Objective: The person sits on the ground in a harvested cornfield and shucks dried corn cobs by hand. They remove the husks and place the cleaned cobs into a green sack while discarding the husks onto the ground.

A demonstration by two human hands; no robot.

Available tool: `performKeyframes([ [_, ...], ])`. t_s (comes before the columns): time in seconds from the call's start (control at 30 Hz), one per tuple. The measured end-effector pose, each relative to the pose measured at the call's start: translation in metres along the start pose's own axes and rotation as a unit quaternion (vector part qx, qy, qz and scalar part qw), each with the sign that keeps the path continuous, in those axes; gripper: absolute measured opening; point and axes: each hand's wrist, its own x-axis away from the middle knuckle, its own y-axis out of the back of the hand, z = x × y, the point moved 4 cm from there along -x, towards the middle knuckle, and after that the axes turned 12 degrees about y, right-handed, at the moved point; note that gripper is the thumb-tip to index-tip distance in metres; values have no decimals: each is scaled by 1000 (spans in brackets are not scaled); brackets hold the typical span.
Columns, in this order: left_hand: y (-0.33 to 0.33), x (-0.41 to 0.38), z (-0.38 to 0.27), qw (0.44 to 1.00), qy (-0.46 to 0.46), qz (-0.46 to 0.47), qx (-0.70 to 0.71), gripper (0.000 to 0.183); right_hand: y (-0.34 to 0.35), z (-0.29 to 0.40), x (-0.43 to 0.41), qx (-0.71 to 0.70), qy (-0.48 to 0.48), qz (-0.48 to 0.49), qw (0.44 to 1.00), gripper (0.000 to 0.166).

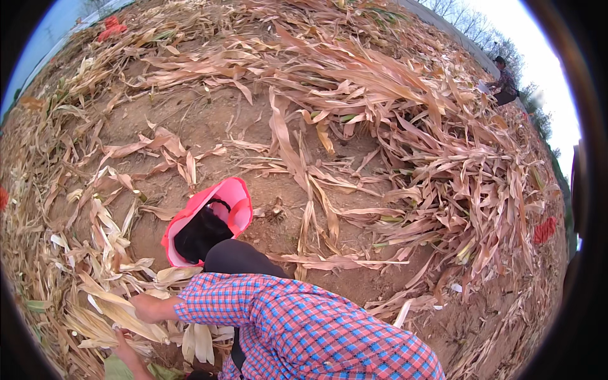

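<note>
My right hand (148,308), reaching out from a red-and-blue checked sleeve (294,313), is closed on pale dry corn husks (116,311) at the lower left. Its fingertips are partly hidden. Just below is my left hand (124,349), close against the same husks. How its fingers are closed cannot be made out, and no corn ear shows plainly. Green cloth (116,369) lies around the left forearm. Before my dark-clothed knee (242,256) sits a pink bag-like thing (240,204) with a pale lining; something black (204,235) fills it.
Dry corn stalks and leaves (361,90) lie heaped across the top and right. Cut stubble (140,195) stands in the brown soil (199,118). Red mesh-like bundles (545,230) lie at the right and far left. Another person (504,83) crouches at the upper right.
</note>
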Motion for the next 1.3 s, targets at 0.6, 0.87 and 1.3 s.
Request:
performKeyframes([
  [0.6, -12, 57, -43, 992, -74, 27, 101, 33, -26, -12, -9, -1, -44, 89, 995, 38],
  [0.87, 1, 44, -43, 975, -140, -58, -165, 63, -41, 8, -8, -84, -21, 49, 995, 36],
  [1.3, 17, 53, -39, 987, -62, -19, -150, 46, -67, 3, 0, -298, -28, 84, 950, 35],
])
